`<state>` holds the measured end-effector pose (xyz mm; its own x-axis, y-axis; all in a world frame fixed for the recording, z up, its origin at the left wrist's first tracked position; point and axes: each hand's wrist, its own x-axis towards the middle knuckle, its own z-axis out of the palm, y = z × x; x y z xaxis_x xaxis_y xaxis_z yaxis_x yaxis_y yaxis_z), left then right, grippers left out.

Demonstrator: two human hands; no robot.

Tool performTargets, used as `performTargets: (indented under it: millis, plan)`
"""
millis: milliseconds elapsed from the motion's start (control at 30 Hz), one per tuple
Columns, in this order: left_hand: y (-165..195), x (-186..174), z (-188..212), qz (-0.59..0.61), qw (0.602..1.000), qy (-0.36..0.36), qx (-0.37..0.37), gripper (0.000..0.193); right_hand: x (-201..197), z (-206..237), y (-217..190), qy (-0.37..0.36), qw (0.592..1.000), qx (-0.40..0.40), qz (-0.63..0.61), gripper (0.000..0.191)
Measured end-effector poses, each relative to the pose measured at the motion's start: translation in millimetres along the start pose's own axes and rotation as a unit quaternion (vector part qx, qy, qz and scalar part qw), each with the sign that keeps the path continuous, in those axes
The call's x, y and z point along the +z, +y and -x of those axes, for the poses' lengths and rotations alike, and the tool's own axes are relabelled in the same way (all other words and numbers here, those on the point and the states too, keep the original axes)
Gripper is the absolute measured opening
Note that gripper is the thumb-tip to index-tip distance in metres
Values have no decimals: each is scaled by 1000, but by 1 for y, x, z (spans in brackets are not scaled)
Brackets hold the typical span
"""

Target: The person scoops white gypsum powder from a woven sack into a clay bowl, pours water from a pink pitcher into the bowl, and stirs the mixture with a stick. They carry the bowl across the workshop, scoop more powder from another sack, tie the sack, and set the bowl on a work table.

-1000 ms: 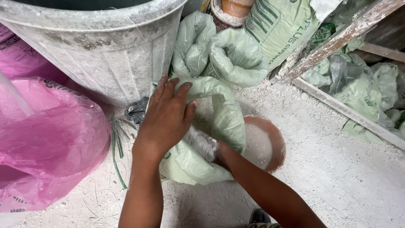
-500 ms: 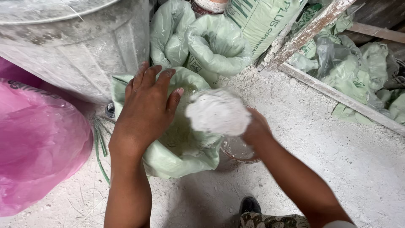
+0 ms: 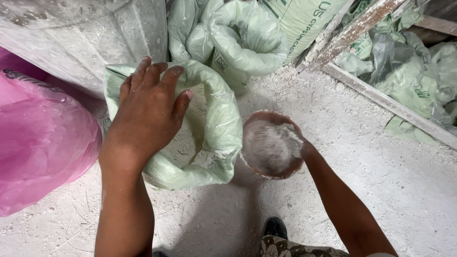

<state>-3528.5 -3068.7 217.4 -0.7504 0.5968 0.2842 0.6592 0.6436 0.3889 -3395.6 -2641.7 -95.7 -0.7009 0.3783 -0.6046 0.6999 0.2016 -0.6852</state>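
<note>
Since half a second ago, your right hand (image 3: 304, 147) has dropped: the heaped white load it was lifting above the sack is now down beside it, at floor level. What you hold is a round brown bowl (image 3: 271, 150), tipped a little toward you, with grey-white powder (image 3: 269, 143) lying inside it. Most of that hand is hidden behind the rim; it seems closed on the bowl's right edge, though the fingers themselves are out of sight.

Your left hand (image 3: 147, 112) has barely shifted. It lies flat, fingers spread, palm down on the rolled rim of the pale green sack (image 3: 219, 119), not gripping anything, only pressing the mouth open. The sack's opening shows more powder inside.

Judged from this, the scoop is out of the sack and the load sits in the bowl, just right of the sack and touching its side.

Near your feet, a dark shoe tip (image 3: 275, 226). Left, a pink plastic bag (image 3: 43, 143). Farther off, a dusty grey drum (image 3: 85, 38) behind the sack, more green sacks (image 3: 238, 33), and a powder-caked wooden beam (image 3: 381, 102) running diagonally.
</note>
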Motion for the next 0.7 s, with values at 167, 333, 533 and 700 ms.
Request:
performTargets:
  millis: [167, 333, 533, 700]
  plan:
    - [1, -4, 0, 7, 1000, 24, 5, 47, -38, 14, -22, -77, 997, 8, -3, 48]
    - [-6, -4, 2, 18, 999, 30, -10, 46, -25, 78, -124, 40, 965, -211, 149, 46]
    - [-23, 5, -4, 3, 998, 3, -68, 46, 147, 107, -204, 18, 825, -469, 315, 50]
    - [-41, 13, 2, 11, 995, -11, -98, 45, 253, 19, -231, 120, 711, -577, 385, 74]
